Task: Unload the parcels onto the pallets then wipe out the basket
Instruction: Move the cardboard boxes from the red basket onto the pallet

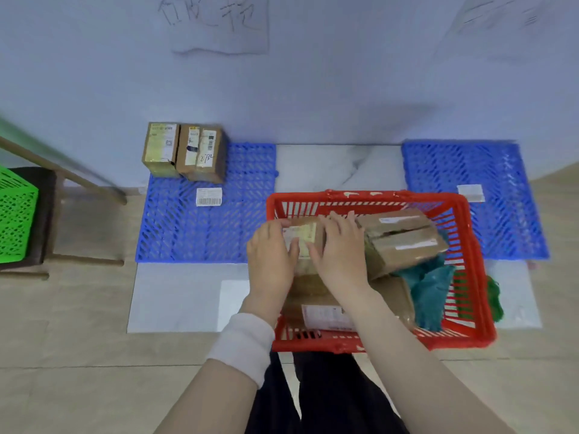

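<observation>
Currently the left hand (272, 250) and right hand (341, 250) grip a small brown cardboard parcel (308, 234) at the left end of the red plastic basket (407, 195); the blue lattice pallet (194, 230) lies leftward, nearer the left hand.

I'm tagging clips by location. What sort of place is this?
Likely a parcel sorting or pickup room: blue pallets on the floor by a wall, labelled parcels on the left pallet, and a red basket holding more, one parcel gripped by left hand and right hand.
</observation>
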The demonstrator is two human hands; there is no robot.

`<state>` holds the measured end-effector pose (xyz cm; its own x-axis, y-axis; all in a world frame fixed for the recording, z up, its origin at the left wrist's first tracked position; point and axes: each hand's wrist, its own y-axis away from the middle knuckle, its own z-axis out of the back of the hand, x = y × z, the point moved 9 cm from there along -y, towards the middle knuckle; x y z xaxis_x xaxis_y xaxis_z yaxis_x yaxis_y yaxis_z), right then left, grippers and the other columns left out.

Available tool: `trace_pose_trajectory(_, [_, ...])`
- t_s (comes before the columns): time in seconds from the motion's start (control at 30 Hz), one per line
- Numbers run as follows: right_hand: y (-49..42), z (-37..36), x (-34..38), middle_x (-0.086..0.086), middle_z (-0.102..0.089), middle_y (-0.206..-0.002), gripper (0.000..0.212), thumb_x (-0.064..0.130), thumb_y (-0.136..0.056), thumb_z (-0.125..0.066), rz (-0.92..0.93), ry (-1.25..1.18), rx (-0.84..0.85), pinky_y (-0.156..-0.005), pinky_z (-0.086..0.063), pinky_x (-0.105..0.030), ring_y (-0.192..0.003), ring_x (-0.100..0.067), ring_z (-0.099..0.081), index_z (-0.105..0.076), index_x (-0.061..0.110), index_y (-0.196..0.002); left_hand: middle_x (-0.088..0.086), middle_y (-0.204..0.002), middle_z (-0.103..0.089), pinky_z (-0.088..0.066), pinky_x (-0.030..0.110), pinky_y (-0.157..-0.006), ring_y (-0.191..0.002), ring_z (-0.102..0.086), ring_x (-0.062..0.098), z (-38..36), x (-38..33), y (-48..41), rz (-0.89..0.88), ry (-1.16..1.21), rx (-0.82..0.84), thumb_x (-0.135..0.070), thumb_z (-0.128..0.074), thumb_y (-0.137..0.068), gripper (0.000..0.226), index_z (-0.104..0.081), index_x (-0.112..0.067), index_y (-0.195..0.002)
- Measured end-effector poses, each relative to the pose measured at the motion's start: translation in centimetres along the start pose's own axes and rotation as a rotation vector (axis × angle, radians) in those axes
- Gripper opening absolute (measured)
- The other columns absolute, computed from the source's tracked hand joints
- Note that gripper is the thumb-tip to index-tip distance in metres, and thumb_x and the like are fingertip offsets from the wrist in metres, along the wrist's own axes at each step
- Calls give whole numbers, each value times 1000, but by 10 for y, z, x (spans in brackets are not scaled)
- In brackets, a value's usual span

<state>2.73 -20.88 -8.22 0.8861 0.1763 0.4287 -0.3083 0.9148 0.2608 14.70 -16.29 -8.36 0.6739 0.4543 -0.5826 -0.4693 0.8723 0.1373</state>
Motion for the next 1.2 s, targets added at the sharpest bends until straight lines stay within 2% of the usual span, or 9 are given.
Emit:
trace_pose_trajectory(0.13, [23,19,-48,-4,-36,-146,53,33,-88,-56,-99,-102,-12,-116,-15,-44,-142,-25,-16,-40,16,-135,5,-114,-59,-33,34,-91,-109,-52,25,-18,-38,19,-64,-37,13,-21,-58,-83,29,-55,-14,-111])
trace_pose_trajectory(0.23, [32,19,-65,-4,-39,-143,53,34,-88,-56,-155,-218,2,-113,-27,-42,-136,-21,-29,-40,16,-135,6,-115,-58,-33,33,-91,-110,-51,24,-22,-41,22,-37,-47,13,-23,-57,-84,30,-54,-14,-112])
trace_pose_trajectory(0.43, [37,-18,-76,-2,-42,-140,55,37,-88,-57,-304,-512,166,-97,-37,-28,-126,-17,-43,-37,19,-136,11,-121,-55,-36,36,-94,-115,-48,27,-26,-1,21,192,-9,47,-23,-57,-86,35,-50,-10,-118])
trace_pose_trajectory(0.6, [33,-66,-81,-4,-46,-139,58,44,-89,-51,-458,-668,321,-87,-34,-24,-123,-17,-45,-37,15,-137,13,-119,-54,-42,38,-88,-110,-51,28,-38,32,26,301,38,88,-21,-55,-87,34,-49,-9,-118])
trace_pose_trajectory(0.8, [32,-117,-90,-3,-49,-135,66,55,-86,-48,-636,-762,465,-84,-35,-27,-107,-14,-46,-38,13,-137,12,-114,-58,-43,33,-90,-107,-53,25,-53,58,31,360,122,71,-17,-55,-87,30,-53,-7,-114])
trace_pose_trajectory(0.93, [30,-126,-95,-2,-44,-139,72,50,-82,-58,-736,-910,472,-95,-37,-35,-118,-18,-45,-30,20,-141,11,-110,-60,-42,29,-85,-102,-55,24,-53,62,28,401,168,39,-16,-55,-86,27,-53,-7,-112])
trace_pose_trajectory(1.03, [31,-123,-99,-3,-51,-133,74,45,-76,-68,-768,-989,431,-102,-40,-40,-118,-22,-50,-36,19,-137,8,-106,-63,-44,27,-79,-97,-57,22,-50,63,31,451,258,24,-16,-57,-85,25,-54,-8,-109])
trace_pose_trajectory(1.13, [38,-108,-101,-5,-56,-127,74,45,-69,-73,-773,-1046,385,-102,-42,-44,-114,-23,-54,-43,18,-132,-2,-96,-61,-41,13,-63,-86,-58,11,-39,65,39,490,397,7,-22,-59,-85,26,-54,-13,-109])
trace_pose_trajectory(1.2, [44,-94,-100,-5,-58,-124,73,44,-68,-75,-774,-1097,350,-95,-48,-40,-110,-21,-57,-45,18,-130,-10,-94,-57,-40,6,-62,-80,-55,-2,-27,63,41,505,508,-5,-27,-62,-84,29,-54,-16,-110])
